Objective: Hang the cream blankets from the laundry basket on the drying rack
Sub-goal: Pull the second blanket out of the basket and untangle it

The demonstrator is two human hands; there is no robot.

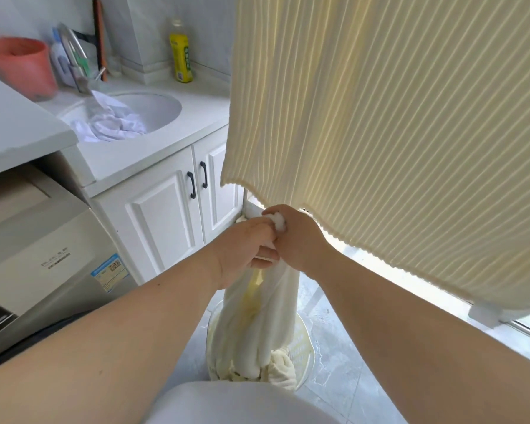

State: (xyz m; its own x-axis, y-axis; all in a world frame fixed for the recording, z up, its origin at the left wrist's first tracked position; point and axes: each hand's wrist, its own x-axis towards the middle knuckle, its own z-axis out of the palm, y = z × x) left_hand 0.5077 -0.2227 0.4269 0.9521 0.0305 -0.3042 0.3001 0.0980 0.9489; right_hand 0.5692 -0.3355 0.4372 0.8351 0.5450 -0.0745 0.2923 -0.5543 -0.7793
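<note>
While one ribbed cream blanket [389, 130] hangs spread out high above the laundry basket [303, 347], both hands are up at the top of a second one. The left hand [248, 249] has its fingers [262, 264] curled tight round the bunched upper end of the white blanket [257, 325], and the right hand [300, 237] is clamped on it too, touching the left, with a tuft of fabric poking out above its knuckles. That white blanket drops straight down from the hands in long folds, and its lower end sits inside the basket, which stands on the tiled floor [349, 381] directly beneath the grip. More crumpled cream cloth [283, 367] lies in the basket beside those folds. A white bar of the drying rack [484, 315] peeks out under the hanging blanket's lower edge, right of the basket. Left of the basket there are white cabinet doors [166, 215], and above them the desk carries a round sink [153, 108] with white laundry [110, 125] heaped in it. A yellow bottle [180, 55] and a pink bucket [19, 67] stand behind that sink. A washing machine [43, 261] sits further left of the basket.
</note>
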